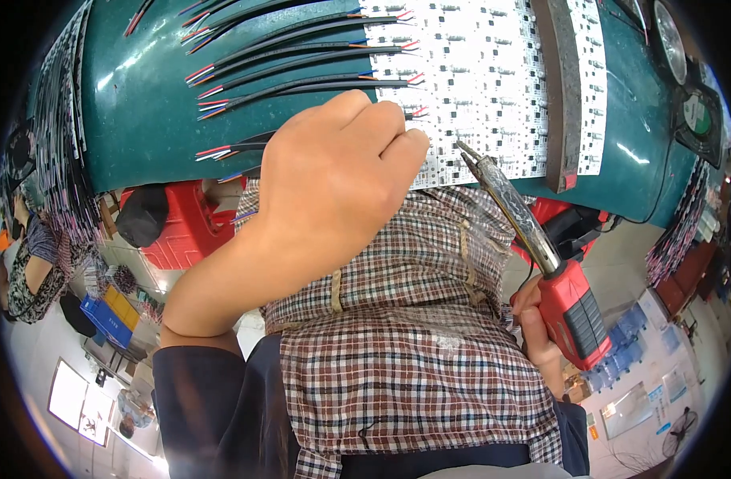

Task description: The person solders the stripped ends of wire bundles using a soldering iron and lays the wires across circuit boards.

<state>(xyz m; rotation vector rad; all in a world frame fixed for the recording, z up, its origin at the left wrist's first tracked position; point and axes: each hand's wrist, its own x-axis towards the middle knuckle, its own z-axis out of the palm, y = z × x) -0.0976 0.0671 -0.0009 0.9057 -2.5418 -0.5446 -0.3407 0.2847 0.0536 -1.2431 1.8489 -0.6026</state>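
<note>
Your left hand (333, 172) was curled into a loose fist at the near edge of the white LED strip panel (493, 88), knuckles toward twelve o'clock. The fingertips were hidden, so I could not tell whether they pinched a wire or only pressed the panel down. Your right hand (537, 327), at four o'clock from the left, was wrapped around the red handle of a soldering iron (541, 255), whose tip sat just beside the panel edge at two o'clock from your left knuckles.

The panel lay on a green worktable (142, 104), with black cables (301, 60) ending in red, blue and white leads fanned out at ten to twelve o'clock. A grey metal bar (563, 88) lay across the panel at one o'clock.

In my judgement, you were joining leads to pads; the next touch called for a steady tip on one pad only.

Blue flat packs (621, 351) sat on the floor at four o'clock; a blue crate (106, 319) at eight.
</note>
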